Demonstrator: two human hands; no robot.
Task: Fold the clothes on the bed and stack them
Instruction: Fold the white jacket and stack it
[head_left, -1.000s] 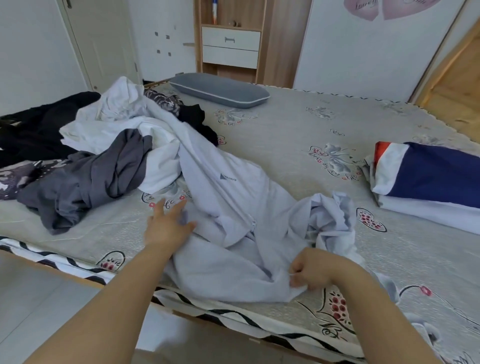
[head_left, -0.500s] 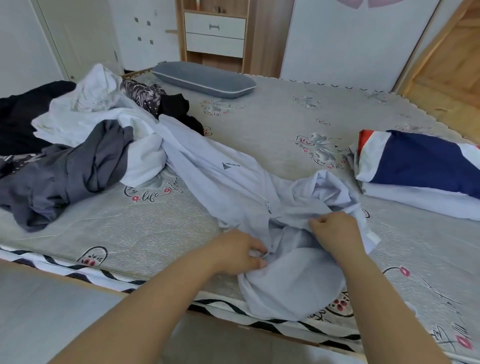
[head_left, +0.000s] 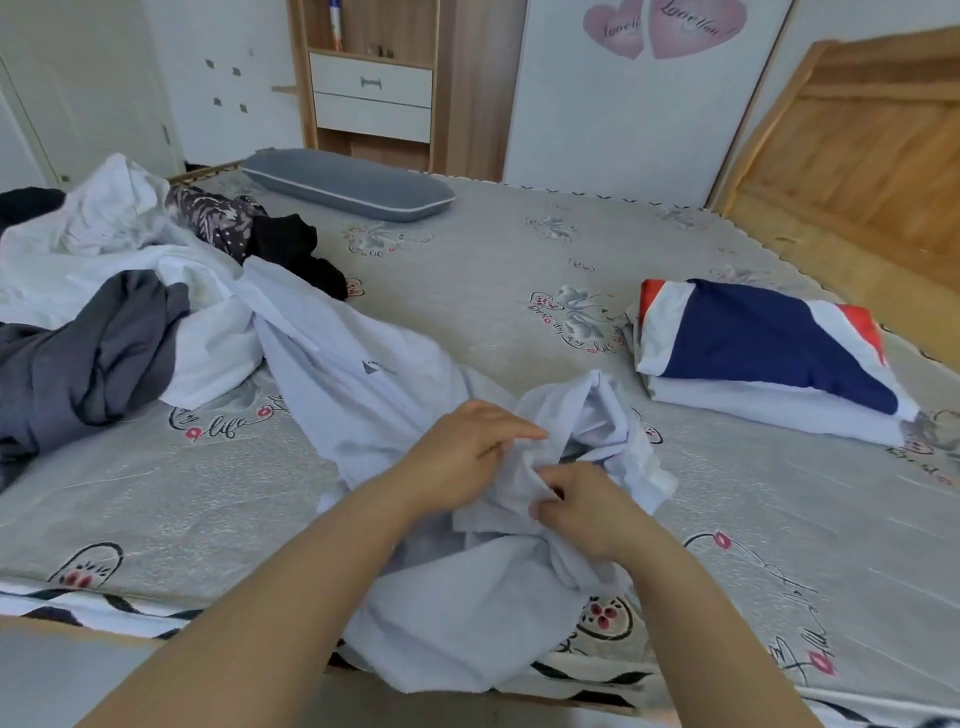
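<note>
A pale blue-white garment (head_left: 363, 374) with a small dark logo lies crumpled across the front of the bed (head_left: 493, 270), one end hanging over the front edge. My left hand (head_left: 457, 457) and my right hand (head_left: 587, 509) are close together at its bunched middle, both pinching the cloth. A pile of unfolded clothes (head_left: 104, 291) in white, grey, black and a dark print sits at the left. A folded stack (head_left: 763, 358), navy, white and red on top with white beneath, lies at the right.
A grey pillow (head_left: 348, 184) lies at the bed's far edge. Behind it stand a wooden shelf unit with white drawers (head_left: 371, 93) and a white wall. A wooden headboard (head_left: 872, 156) rises at the far right. Floor shows below the bed's front edge.
My left hand left the spread cloth at the left and came to the garment's middle. My right hand shifted as well, and both now pinch the bunched fabric side by side.
</note>
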